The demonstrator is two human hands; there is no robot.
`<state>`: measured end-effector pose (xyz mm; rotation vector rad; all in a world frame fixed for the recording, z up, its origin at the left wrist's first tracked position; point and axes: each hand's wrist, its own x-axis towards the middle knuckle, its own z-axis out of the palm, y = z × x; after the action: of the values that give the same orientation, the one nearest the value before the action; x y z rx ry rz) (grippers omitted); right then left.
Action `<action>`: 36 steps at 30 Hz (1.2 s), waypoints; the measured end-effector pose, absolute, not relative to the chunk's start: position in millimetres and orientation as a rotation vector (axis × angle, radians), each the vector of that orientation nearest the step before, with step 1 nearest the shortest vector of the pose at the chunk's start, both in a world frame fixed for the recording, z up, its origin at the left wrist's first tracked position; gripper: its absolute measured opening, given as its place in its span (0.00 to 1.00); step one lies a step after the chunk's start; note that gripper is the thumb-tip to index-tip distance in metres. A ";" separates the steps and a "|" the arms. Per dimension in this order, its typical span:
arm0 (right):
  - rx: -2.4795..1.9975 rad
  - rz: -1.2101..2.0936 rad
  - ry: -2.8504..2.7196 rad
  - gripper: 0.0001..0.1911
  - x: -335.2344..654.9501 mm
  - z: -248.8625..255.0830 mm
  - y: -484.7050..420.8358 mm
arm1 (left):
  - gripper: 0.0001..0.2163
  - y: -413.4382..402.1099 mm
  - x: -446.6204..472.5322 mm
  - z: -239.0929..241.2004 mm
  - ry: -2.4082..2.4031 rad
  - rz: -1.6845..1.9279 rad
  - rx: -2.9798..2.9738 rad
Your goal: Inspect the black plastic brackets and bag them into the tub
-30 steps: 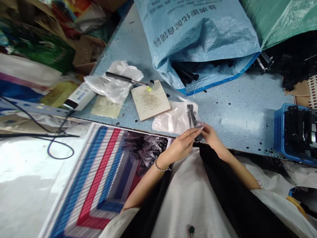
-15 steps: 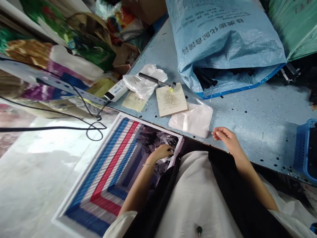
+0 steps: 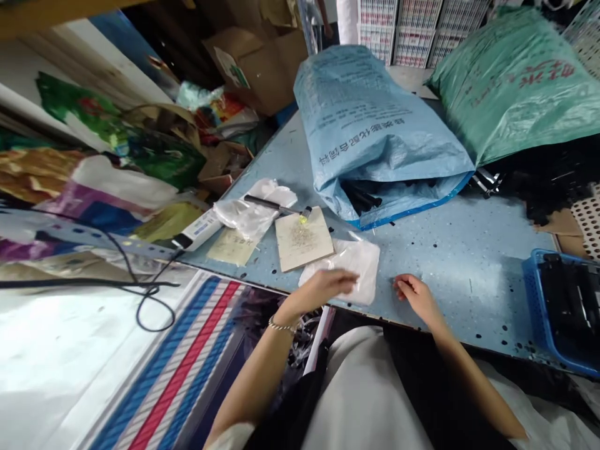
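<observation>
My left hand, with a bracelet at the wrist, is over the near part of a stack of thin clear plastic bags. Its fingers are stretched forward and slightly blurred, and I see nothing in them. To the right of the bags, my right hand is low over the blue tabletop. Its fingers are curled in with the thumb against them; anything between them is hidden. Beyond my left hand is a pale square board with scuffed marks, and a dark-handled screwdriver reaches towards it across crumpled plastic.
A blue woven sack with dark parts in its mouth stands at the back, beside a green sack. A blue basket of black parts is at the right. Below the table edge sits a striped bin with dark wrapped pieces. Cables hang left.
My left hand has come up out of the striped bin to above the plastic bags, its fingers now straighter. My right hand stays near the bags. The view has tilted up.
</observation>
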<state>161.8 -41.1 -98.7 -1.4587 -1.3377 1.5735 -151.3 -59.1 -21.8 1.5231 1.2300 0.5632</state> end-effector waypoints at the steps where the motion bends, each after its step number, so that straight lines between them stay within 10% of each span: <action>1: -1.452 1.575 -1.339 0.18 161.6 -100.7 -41.1 | 0.16 -26.1 -139.0 -15.7 1.312 0.671 1.686; 6: -1.432 1.523 -1.424 0.15 163.0 -110.8 -46.2 | 0.30 137.5 -93.1 -17.1 1.745 0.528 2.193; 10: -1.375 1.547 -1.368 0.15 166.3 -116.8 -49.6 | 0.22 191.0 -82.6 -16.1 1.716 0.375 2.263; 17: -1.308 1.182 -1.474 0.22 179.1 -53.3 -33.7 | 0.26 102.1 -40.7 11.4 1.399 0.925 1.831; 25: -1.127 0.299 -2.162 0.13 195.4 1.4 12.3 | 0.30 -9.2 9.3 16.3 0.902 0.717 0.815; 36: -1.025 0.509 -2.386 0.24 174.9 -3.4 -11.4 | 0.28 9.0 6.6 2.9 1.084 0.974 0.569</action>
<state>174.9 -11.4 -3.4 -1.0251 -2.3858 0.5086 6.6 9.0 2.9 0.5690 1.0838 0.9741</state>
